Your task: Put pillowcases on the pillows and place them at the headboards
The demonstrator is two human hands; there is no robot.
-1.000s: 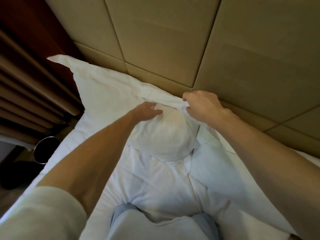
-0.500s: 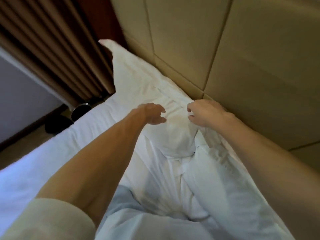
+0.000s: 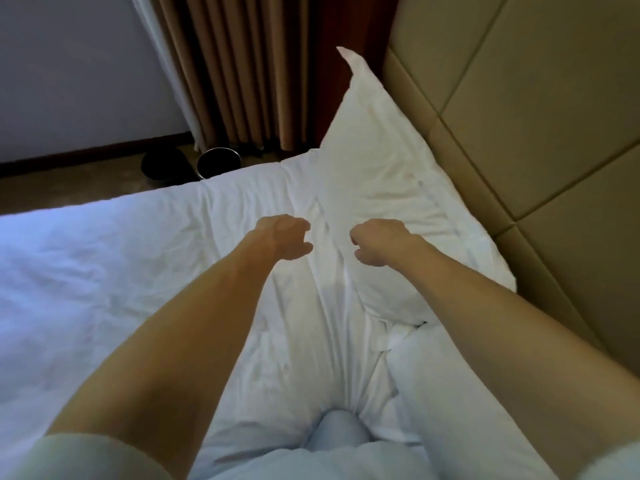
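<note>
Both arms reach forward over the bed, and neither hand has hold of anything. The left hand [image 3: 284, 237] hangs palm down over the white sheet [image 3: 104, 258], its fingers loosely curled with a clear gap between thumb and fingertips and no cloth caught in it. The right hand [image 3: 378, 244] is held the same way, half curled and slack, over the near edge of the pillow [image 3: 381, 181]; whether its fingertips brush the fabric cannot be told. The two hands are near each other, apart, with a creased fold of linen between them. The pillow, in its white pillowcase, lies flat on the bed with its long side against the padded beige headboard [image 3: 526, 126], one corner pointing up toward the brown curtain [image 3: 242, 67]. Nearer the person, a second white bulk of bedding [image 3: 420, 382] lies against the headboard under the right forearm. On the floor past the bed stands a dark bin with a metal rim [image 3: 219, 162].
</note>
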